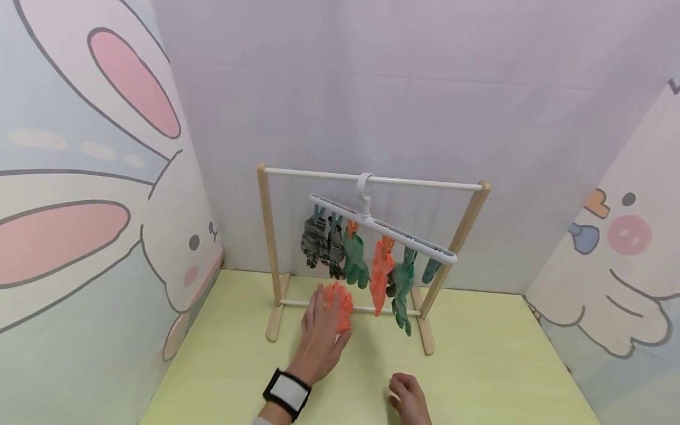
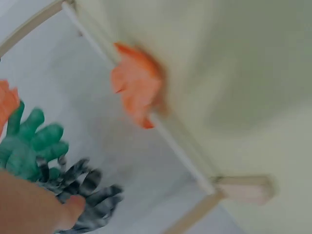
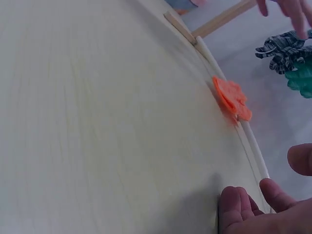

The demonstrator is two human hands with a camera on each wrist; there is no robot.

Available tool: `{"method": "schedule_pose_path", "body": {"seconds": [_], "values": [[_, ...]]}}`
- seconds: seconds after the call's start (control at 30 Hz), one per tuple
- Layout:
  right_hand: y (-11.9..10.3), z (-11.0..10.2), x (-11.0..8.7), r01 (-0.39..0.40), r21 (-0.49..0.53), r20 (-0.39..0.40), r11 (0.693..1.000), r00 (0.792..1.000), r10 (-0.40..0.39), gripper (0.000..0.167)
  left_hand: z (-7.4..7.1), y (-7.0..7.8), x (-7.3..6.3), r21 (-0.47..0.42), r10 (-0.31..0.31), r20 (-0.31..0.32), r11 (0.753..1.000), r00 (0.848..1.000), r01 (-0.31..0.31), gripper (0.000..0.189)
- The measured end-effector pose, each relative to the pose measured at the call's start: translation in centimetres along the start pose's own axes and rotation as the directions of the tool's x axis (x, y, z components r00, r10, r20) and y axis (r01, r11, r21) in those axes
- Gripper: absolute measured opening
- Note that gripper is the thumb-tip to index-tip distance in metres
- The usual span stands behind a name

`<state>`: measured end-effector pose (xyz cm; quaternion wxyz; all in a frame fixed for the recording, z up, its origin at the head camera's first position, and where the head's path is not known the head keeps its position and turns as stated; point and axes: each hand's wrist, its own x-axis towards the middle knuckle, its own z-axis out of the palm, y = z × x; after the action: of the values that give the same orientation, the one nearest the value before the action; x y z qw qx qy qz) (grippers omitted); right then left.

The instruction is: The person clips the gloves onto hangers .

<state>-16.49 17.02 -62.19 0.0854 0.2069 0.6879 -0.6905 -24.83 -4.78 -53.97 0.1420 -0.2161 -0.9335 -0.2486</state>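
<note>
A small orange glove (image 1: pixel 345 307) lies draped over the rack's low white bar (image 3: pixel 253 148). My left hand (image 1: pixel 321 339) is above and in front of it in the head view, fingers extended. The right wrist view shows that hand (image 3: pixel 292 12) apart from the orange glove (image 3: pixel 231 100), near a dark striped glove (image 3: pixel 285 48). My right hand (image 1: pixel 409 398) hovers low over the table's front, fingers loosely bent and holding nothing. From the white hanger (image 1: pixel 382 226) hang dark striped gloves (image 1: pixel 314 241), green gloves (image 1: pixel 355 260) and another orange glove (image 1: pixel 381 274) on clips.
A wooden rack (image 1: pixel 269 236) with a white top rail (image 1: pixel 425 183) carries the hanger, which slants down to the right. A bare green clip (image 1: pixel 431 270) hangs at its right end. The pale yellow table (image 1: pixel 478 354) stands between printed cloth walls (image 1: pixel 372 106).
</note>
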Motion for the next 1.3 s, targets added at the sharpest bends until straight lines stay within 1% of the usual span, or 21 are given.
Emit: {"method": "schedule_pose_path", "body": {"seconds": [0.03,0.07,0.1,0.13,0.2,0.23,0.27,0.33,0.37,0.4,0.47,0.5,0.53,0.63,0.7,0.77,0.83,0.93,1.07,1.17,1.3], "values": [[0.3,0.2,0.1,0.068,-0.081,0.016,0.994,0.998,-0.066,0.039,0.3,-0.5,-1.2,-0.017,-0.045,0.050,0.999,0.998,0.046,0.085],[0.6,0.5,0.2,0.118,-0.171,0.022,0.978,0.993,-0.116,0.036,0.6,-1.0,-2.3,-0.017,-0.083,0.100,0.996,0.992,0.085,0.084],[0.9,0.8,0.3,0.170,-0.266,0.037,0.949,0.985,-0.166,0.033,0.8,-1.4,-3.4,-0.003,-0.118,0.152,0.993,0.981,0.120,0.084],[1.2,1.2,0.3,0.218,-0.364,0.046,0.905,0.975,-0.216,0.029,0.9,-1.7,-4.3,0.018,-0.146,0.199,0.989,0.969,0.145,0.083],[1.7,1.9,0.4,0.285,-0.533,0.057,0.797,0.952,-0.302,0.026,1.1,-2.2,-5.8,0.037,-0.182,0.271,0.983,0.945,0.179,0.078],[1.9,2.3,0.4,0.289,-0.603,0.055,0.744,0.945,-0.323,0.026,1.1,-2.4,-6.4,0.037,-0.198,0.301,0.980,0.933,0.196,0.076],[2.0,2.7,0.4,0.271,-0.663,0.051,0.698,0.946,-0.319,0.029,1.1,-2.5,-6.9,0.033,-0.213,0.325,0.976,0.921,0.214,0.073],[2.0,3.4,0.3,0.258,-0.765,0.052,0.591,0.938,-0.342,0.036,1.3,-2.7,-7.6,0.012,-0.246,0.359,0.966,0.900,0.259,0.069],[2.0,3.6,0.3,0.248,-0.801,0.053,0.544,0.936,-0.348,0.040,1.4,-2.8,-7.9,-0.003,-0.263,0.371,0.959,0.890,0.284,0.066],[1.9,3.9,0.2,0.237,-0.827,0.055,0.510,0.937,-0.345,0.042,1.6,-2.8,-8.2,-0.012,-0.281,0.384,0.951,0.880,0.309,0.064],[1.6,4.2,0.1,0.231,-0.855,0.063,0.465,0.935,-0.350,0.045,2.0,-3.1,-8.7,-0.021,-0.309,0.397,0.938,0.864,0.345,0.059],[1.5,4.3,0.0,0.227,-0.867,0.065,0.444,0.934,-0.352,0.046,2.2,-3.2,-8.9,-0.021,-0.317,0.397,0.935,0.861,0.353,0.057],[1.4,4.4,0.0,0.223,-0.874,0.064,0.431,0.934,-0.352,0.046,2.4,-3.4,-9.2,-0.020,-0.320,0.395,0.934,0.861,0.357,0.055],[1.2,4.6,-0.1,0.219,-0.888,0.070,0.404,0.933,-0.353,0.046,2.8,-3.9,-9.8,-0.013,-0.305,0.367,0.943,0.879,0.333,0.050],[1.1,4.7,0.0,0.214,-0.892,0.069,0.399,0.935,-0.347,0.047,3.0,-4.2,-10.1,-0.018,-0.289,0.343,0.949,0.894,0.314,0.047],[1.0,4.6,0.1,0.206,-0.892,0.065,0.402,0.939,-0.337,0.047,3.0,-4.4,-10.2,-0.028,-0.278,0.329,0.952,0.902,0.304,0.045],[1.0,4.6,0.3,0.198,-0.890,0.058,0.412,0.943,-0.328,0.047,3.0,-4.6,-10.2,-0.051,-0.274,0.326,0.951,0.905,0.306,0.044],[1.0,4.3,0.6,0.194,-0.877,0.044,0.440,0.944,-0.328,0.045,2.9,-4.8,-10.1,-0.068,-0.269,0.331,0.949,0.905,0.307,0.043],[1.0,4.0,0.8,0.199,-0.857,0.037,0.476,0.944,-0.327,0.042,3.0,-4.9,-10.1,-0.063,-0.264,0.338,0.951,0.903,0.302,0.043],[1.1,4.0,0.8,0.209,-0.854,0.047,0.476,0.943,-0.330,0.042,3.2,-4.8,-10.0,-0.047,-0.265,0.345,0.953,0.900,0.299,0.044],[1.0,4.3,1.2,0.228,-0.860,0.047,0.456,0.926,-0.374,0.041,3.1,-4.7,-9.9,-0.028,-0.265,0.358,0.955,0.895,0.294,0.046]]}}
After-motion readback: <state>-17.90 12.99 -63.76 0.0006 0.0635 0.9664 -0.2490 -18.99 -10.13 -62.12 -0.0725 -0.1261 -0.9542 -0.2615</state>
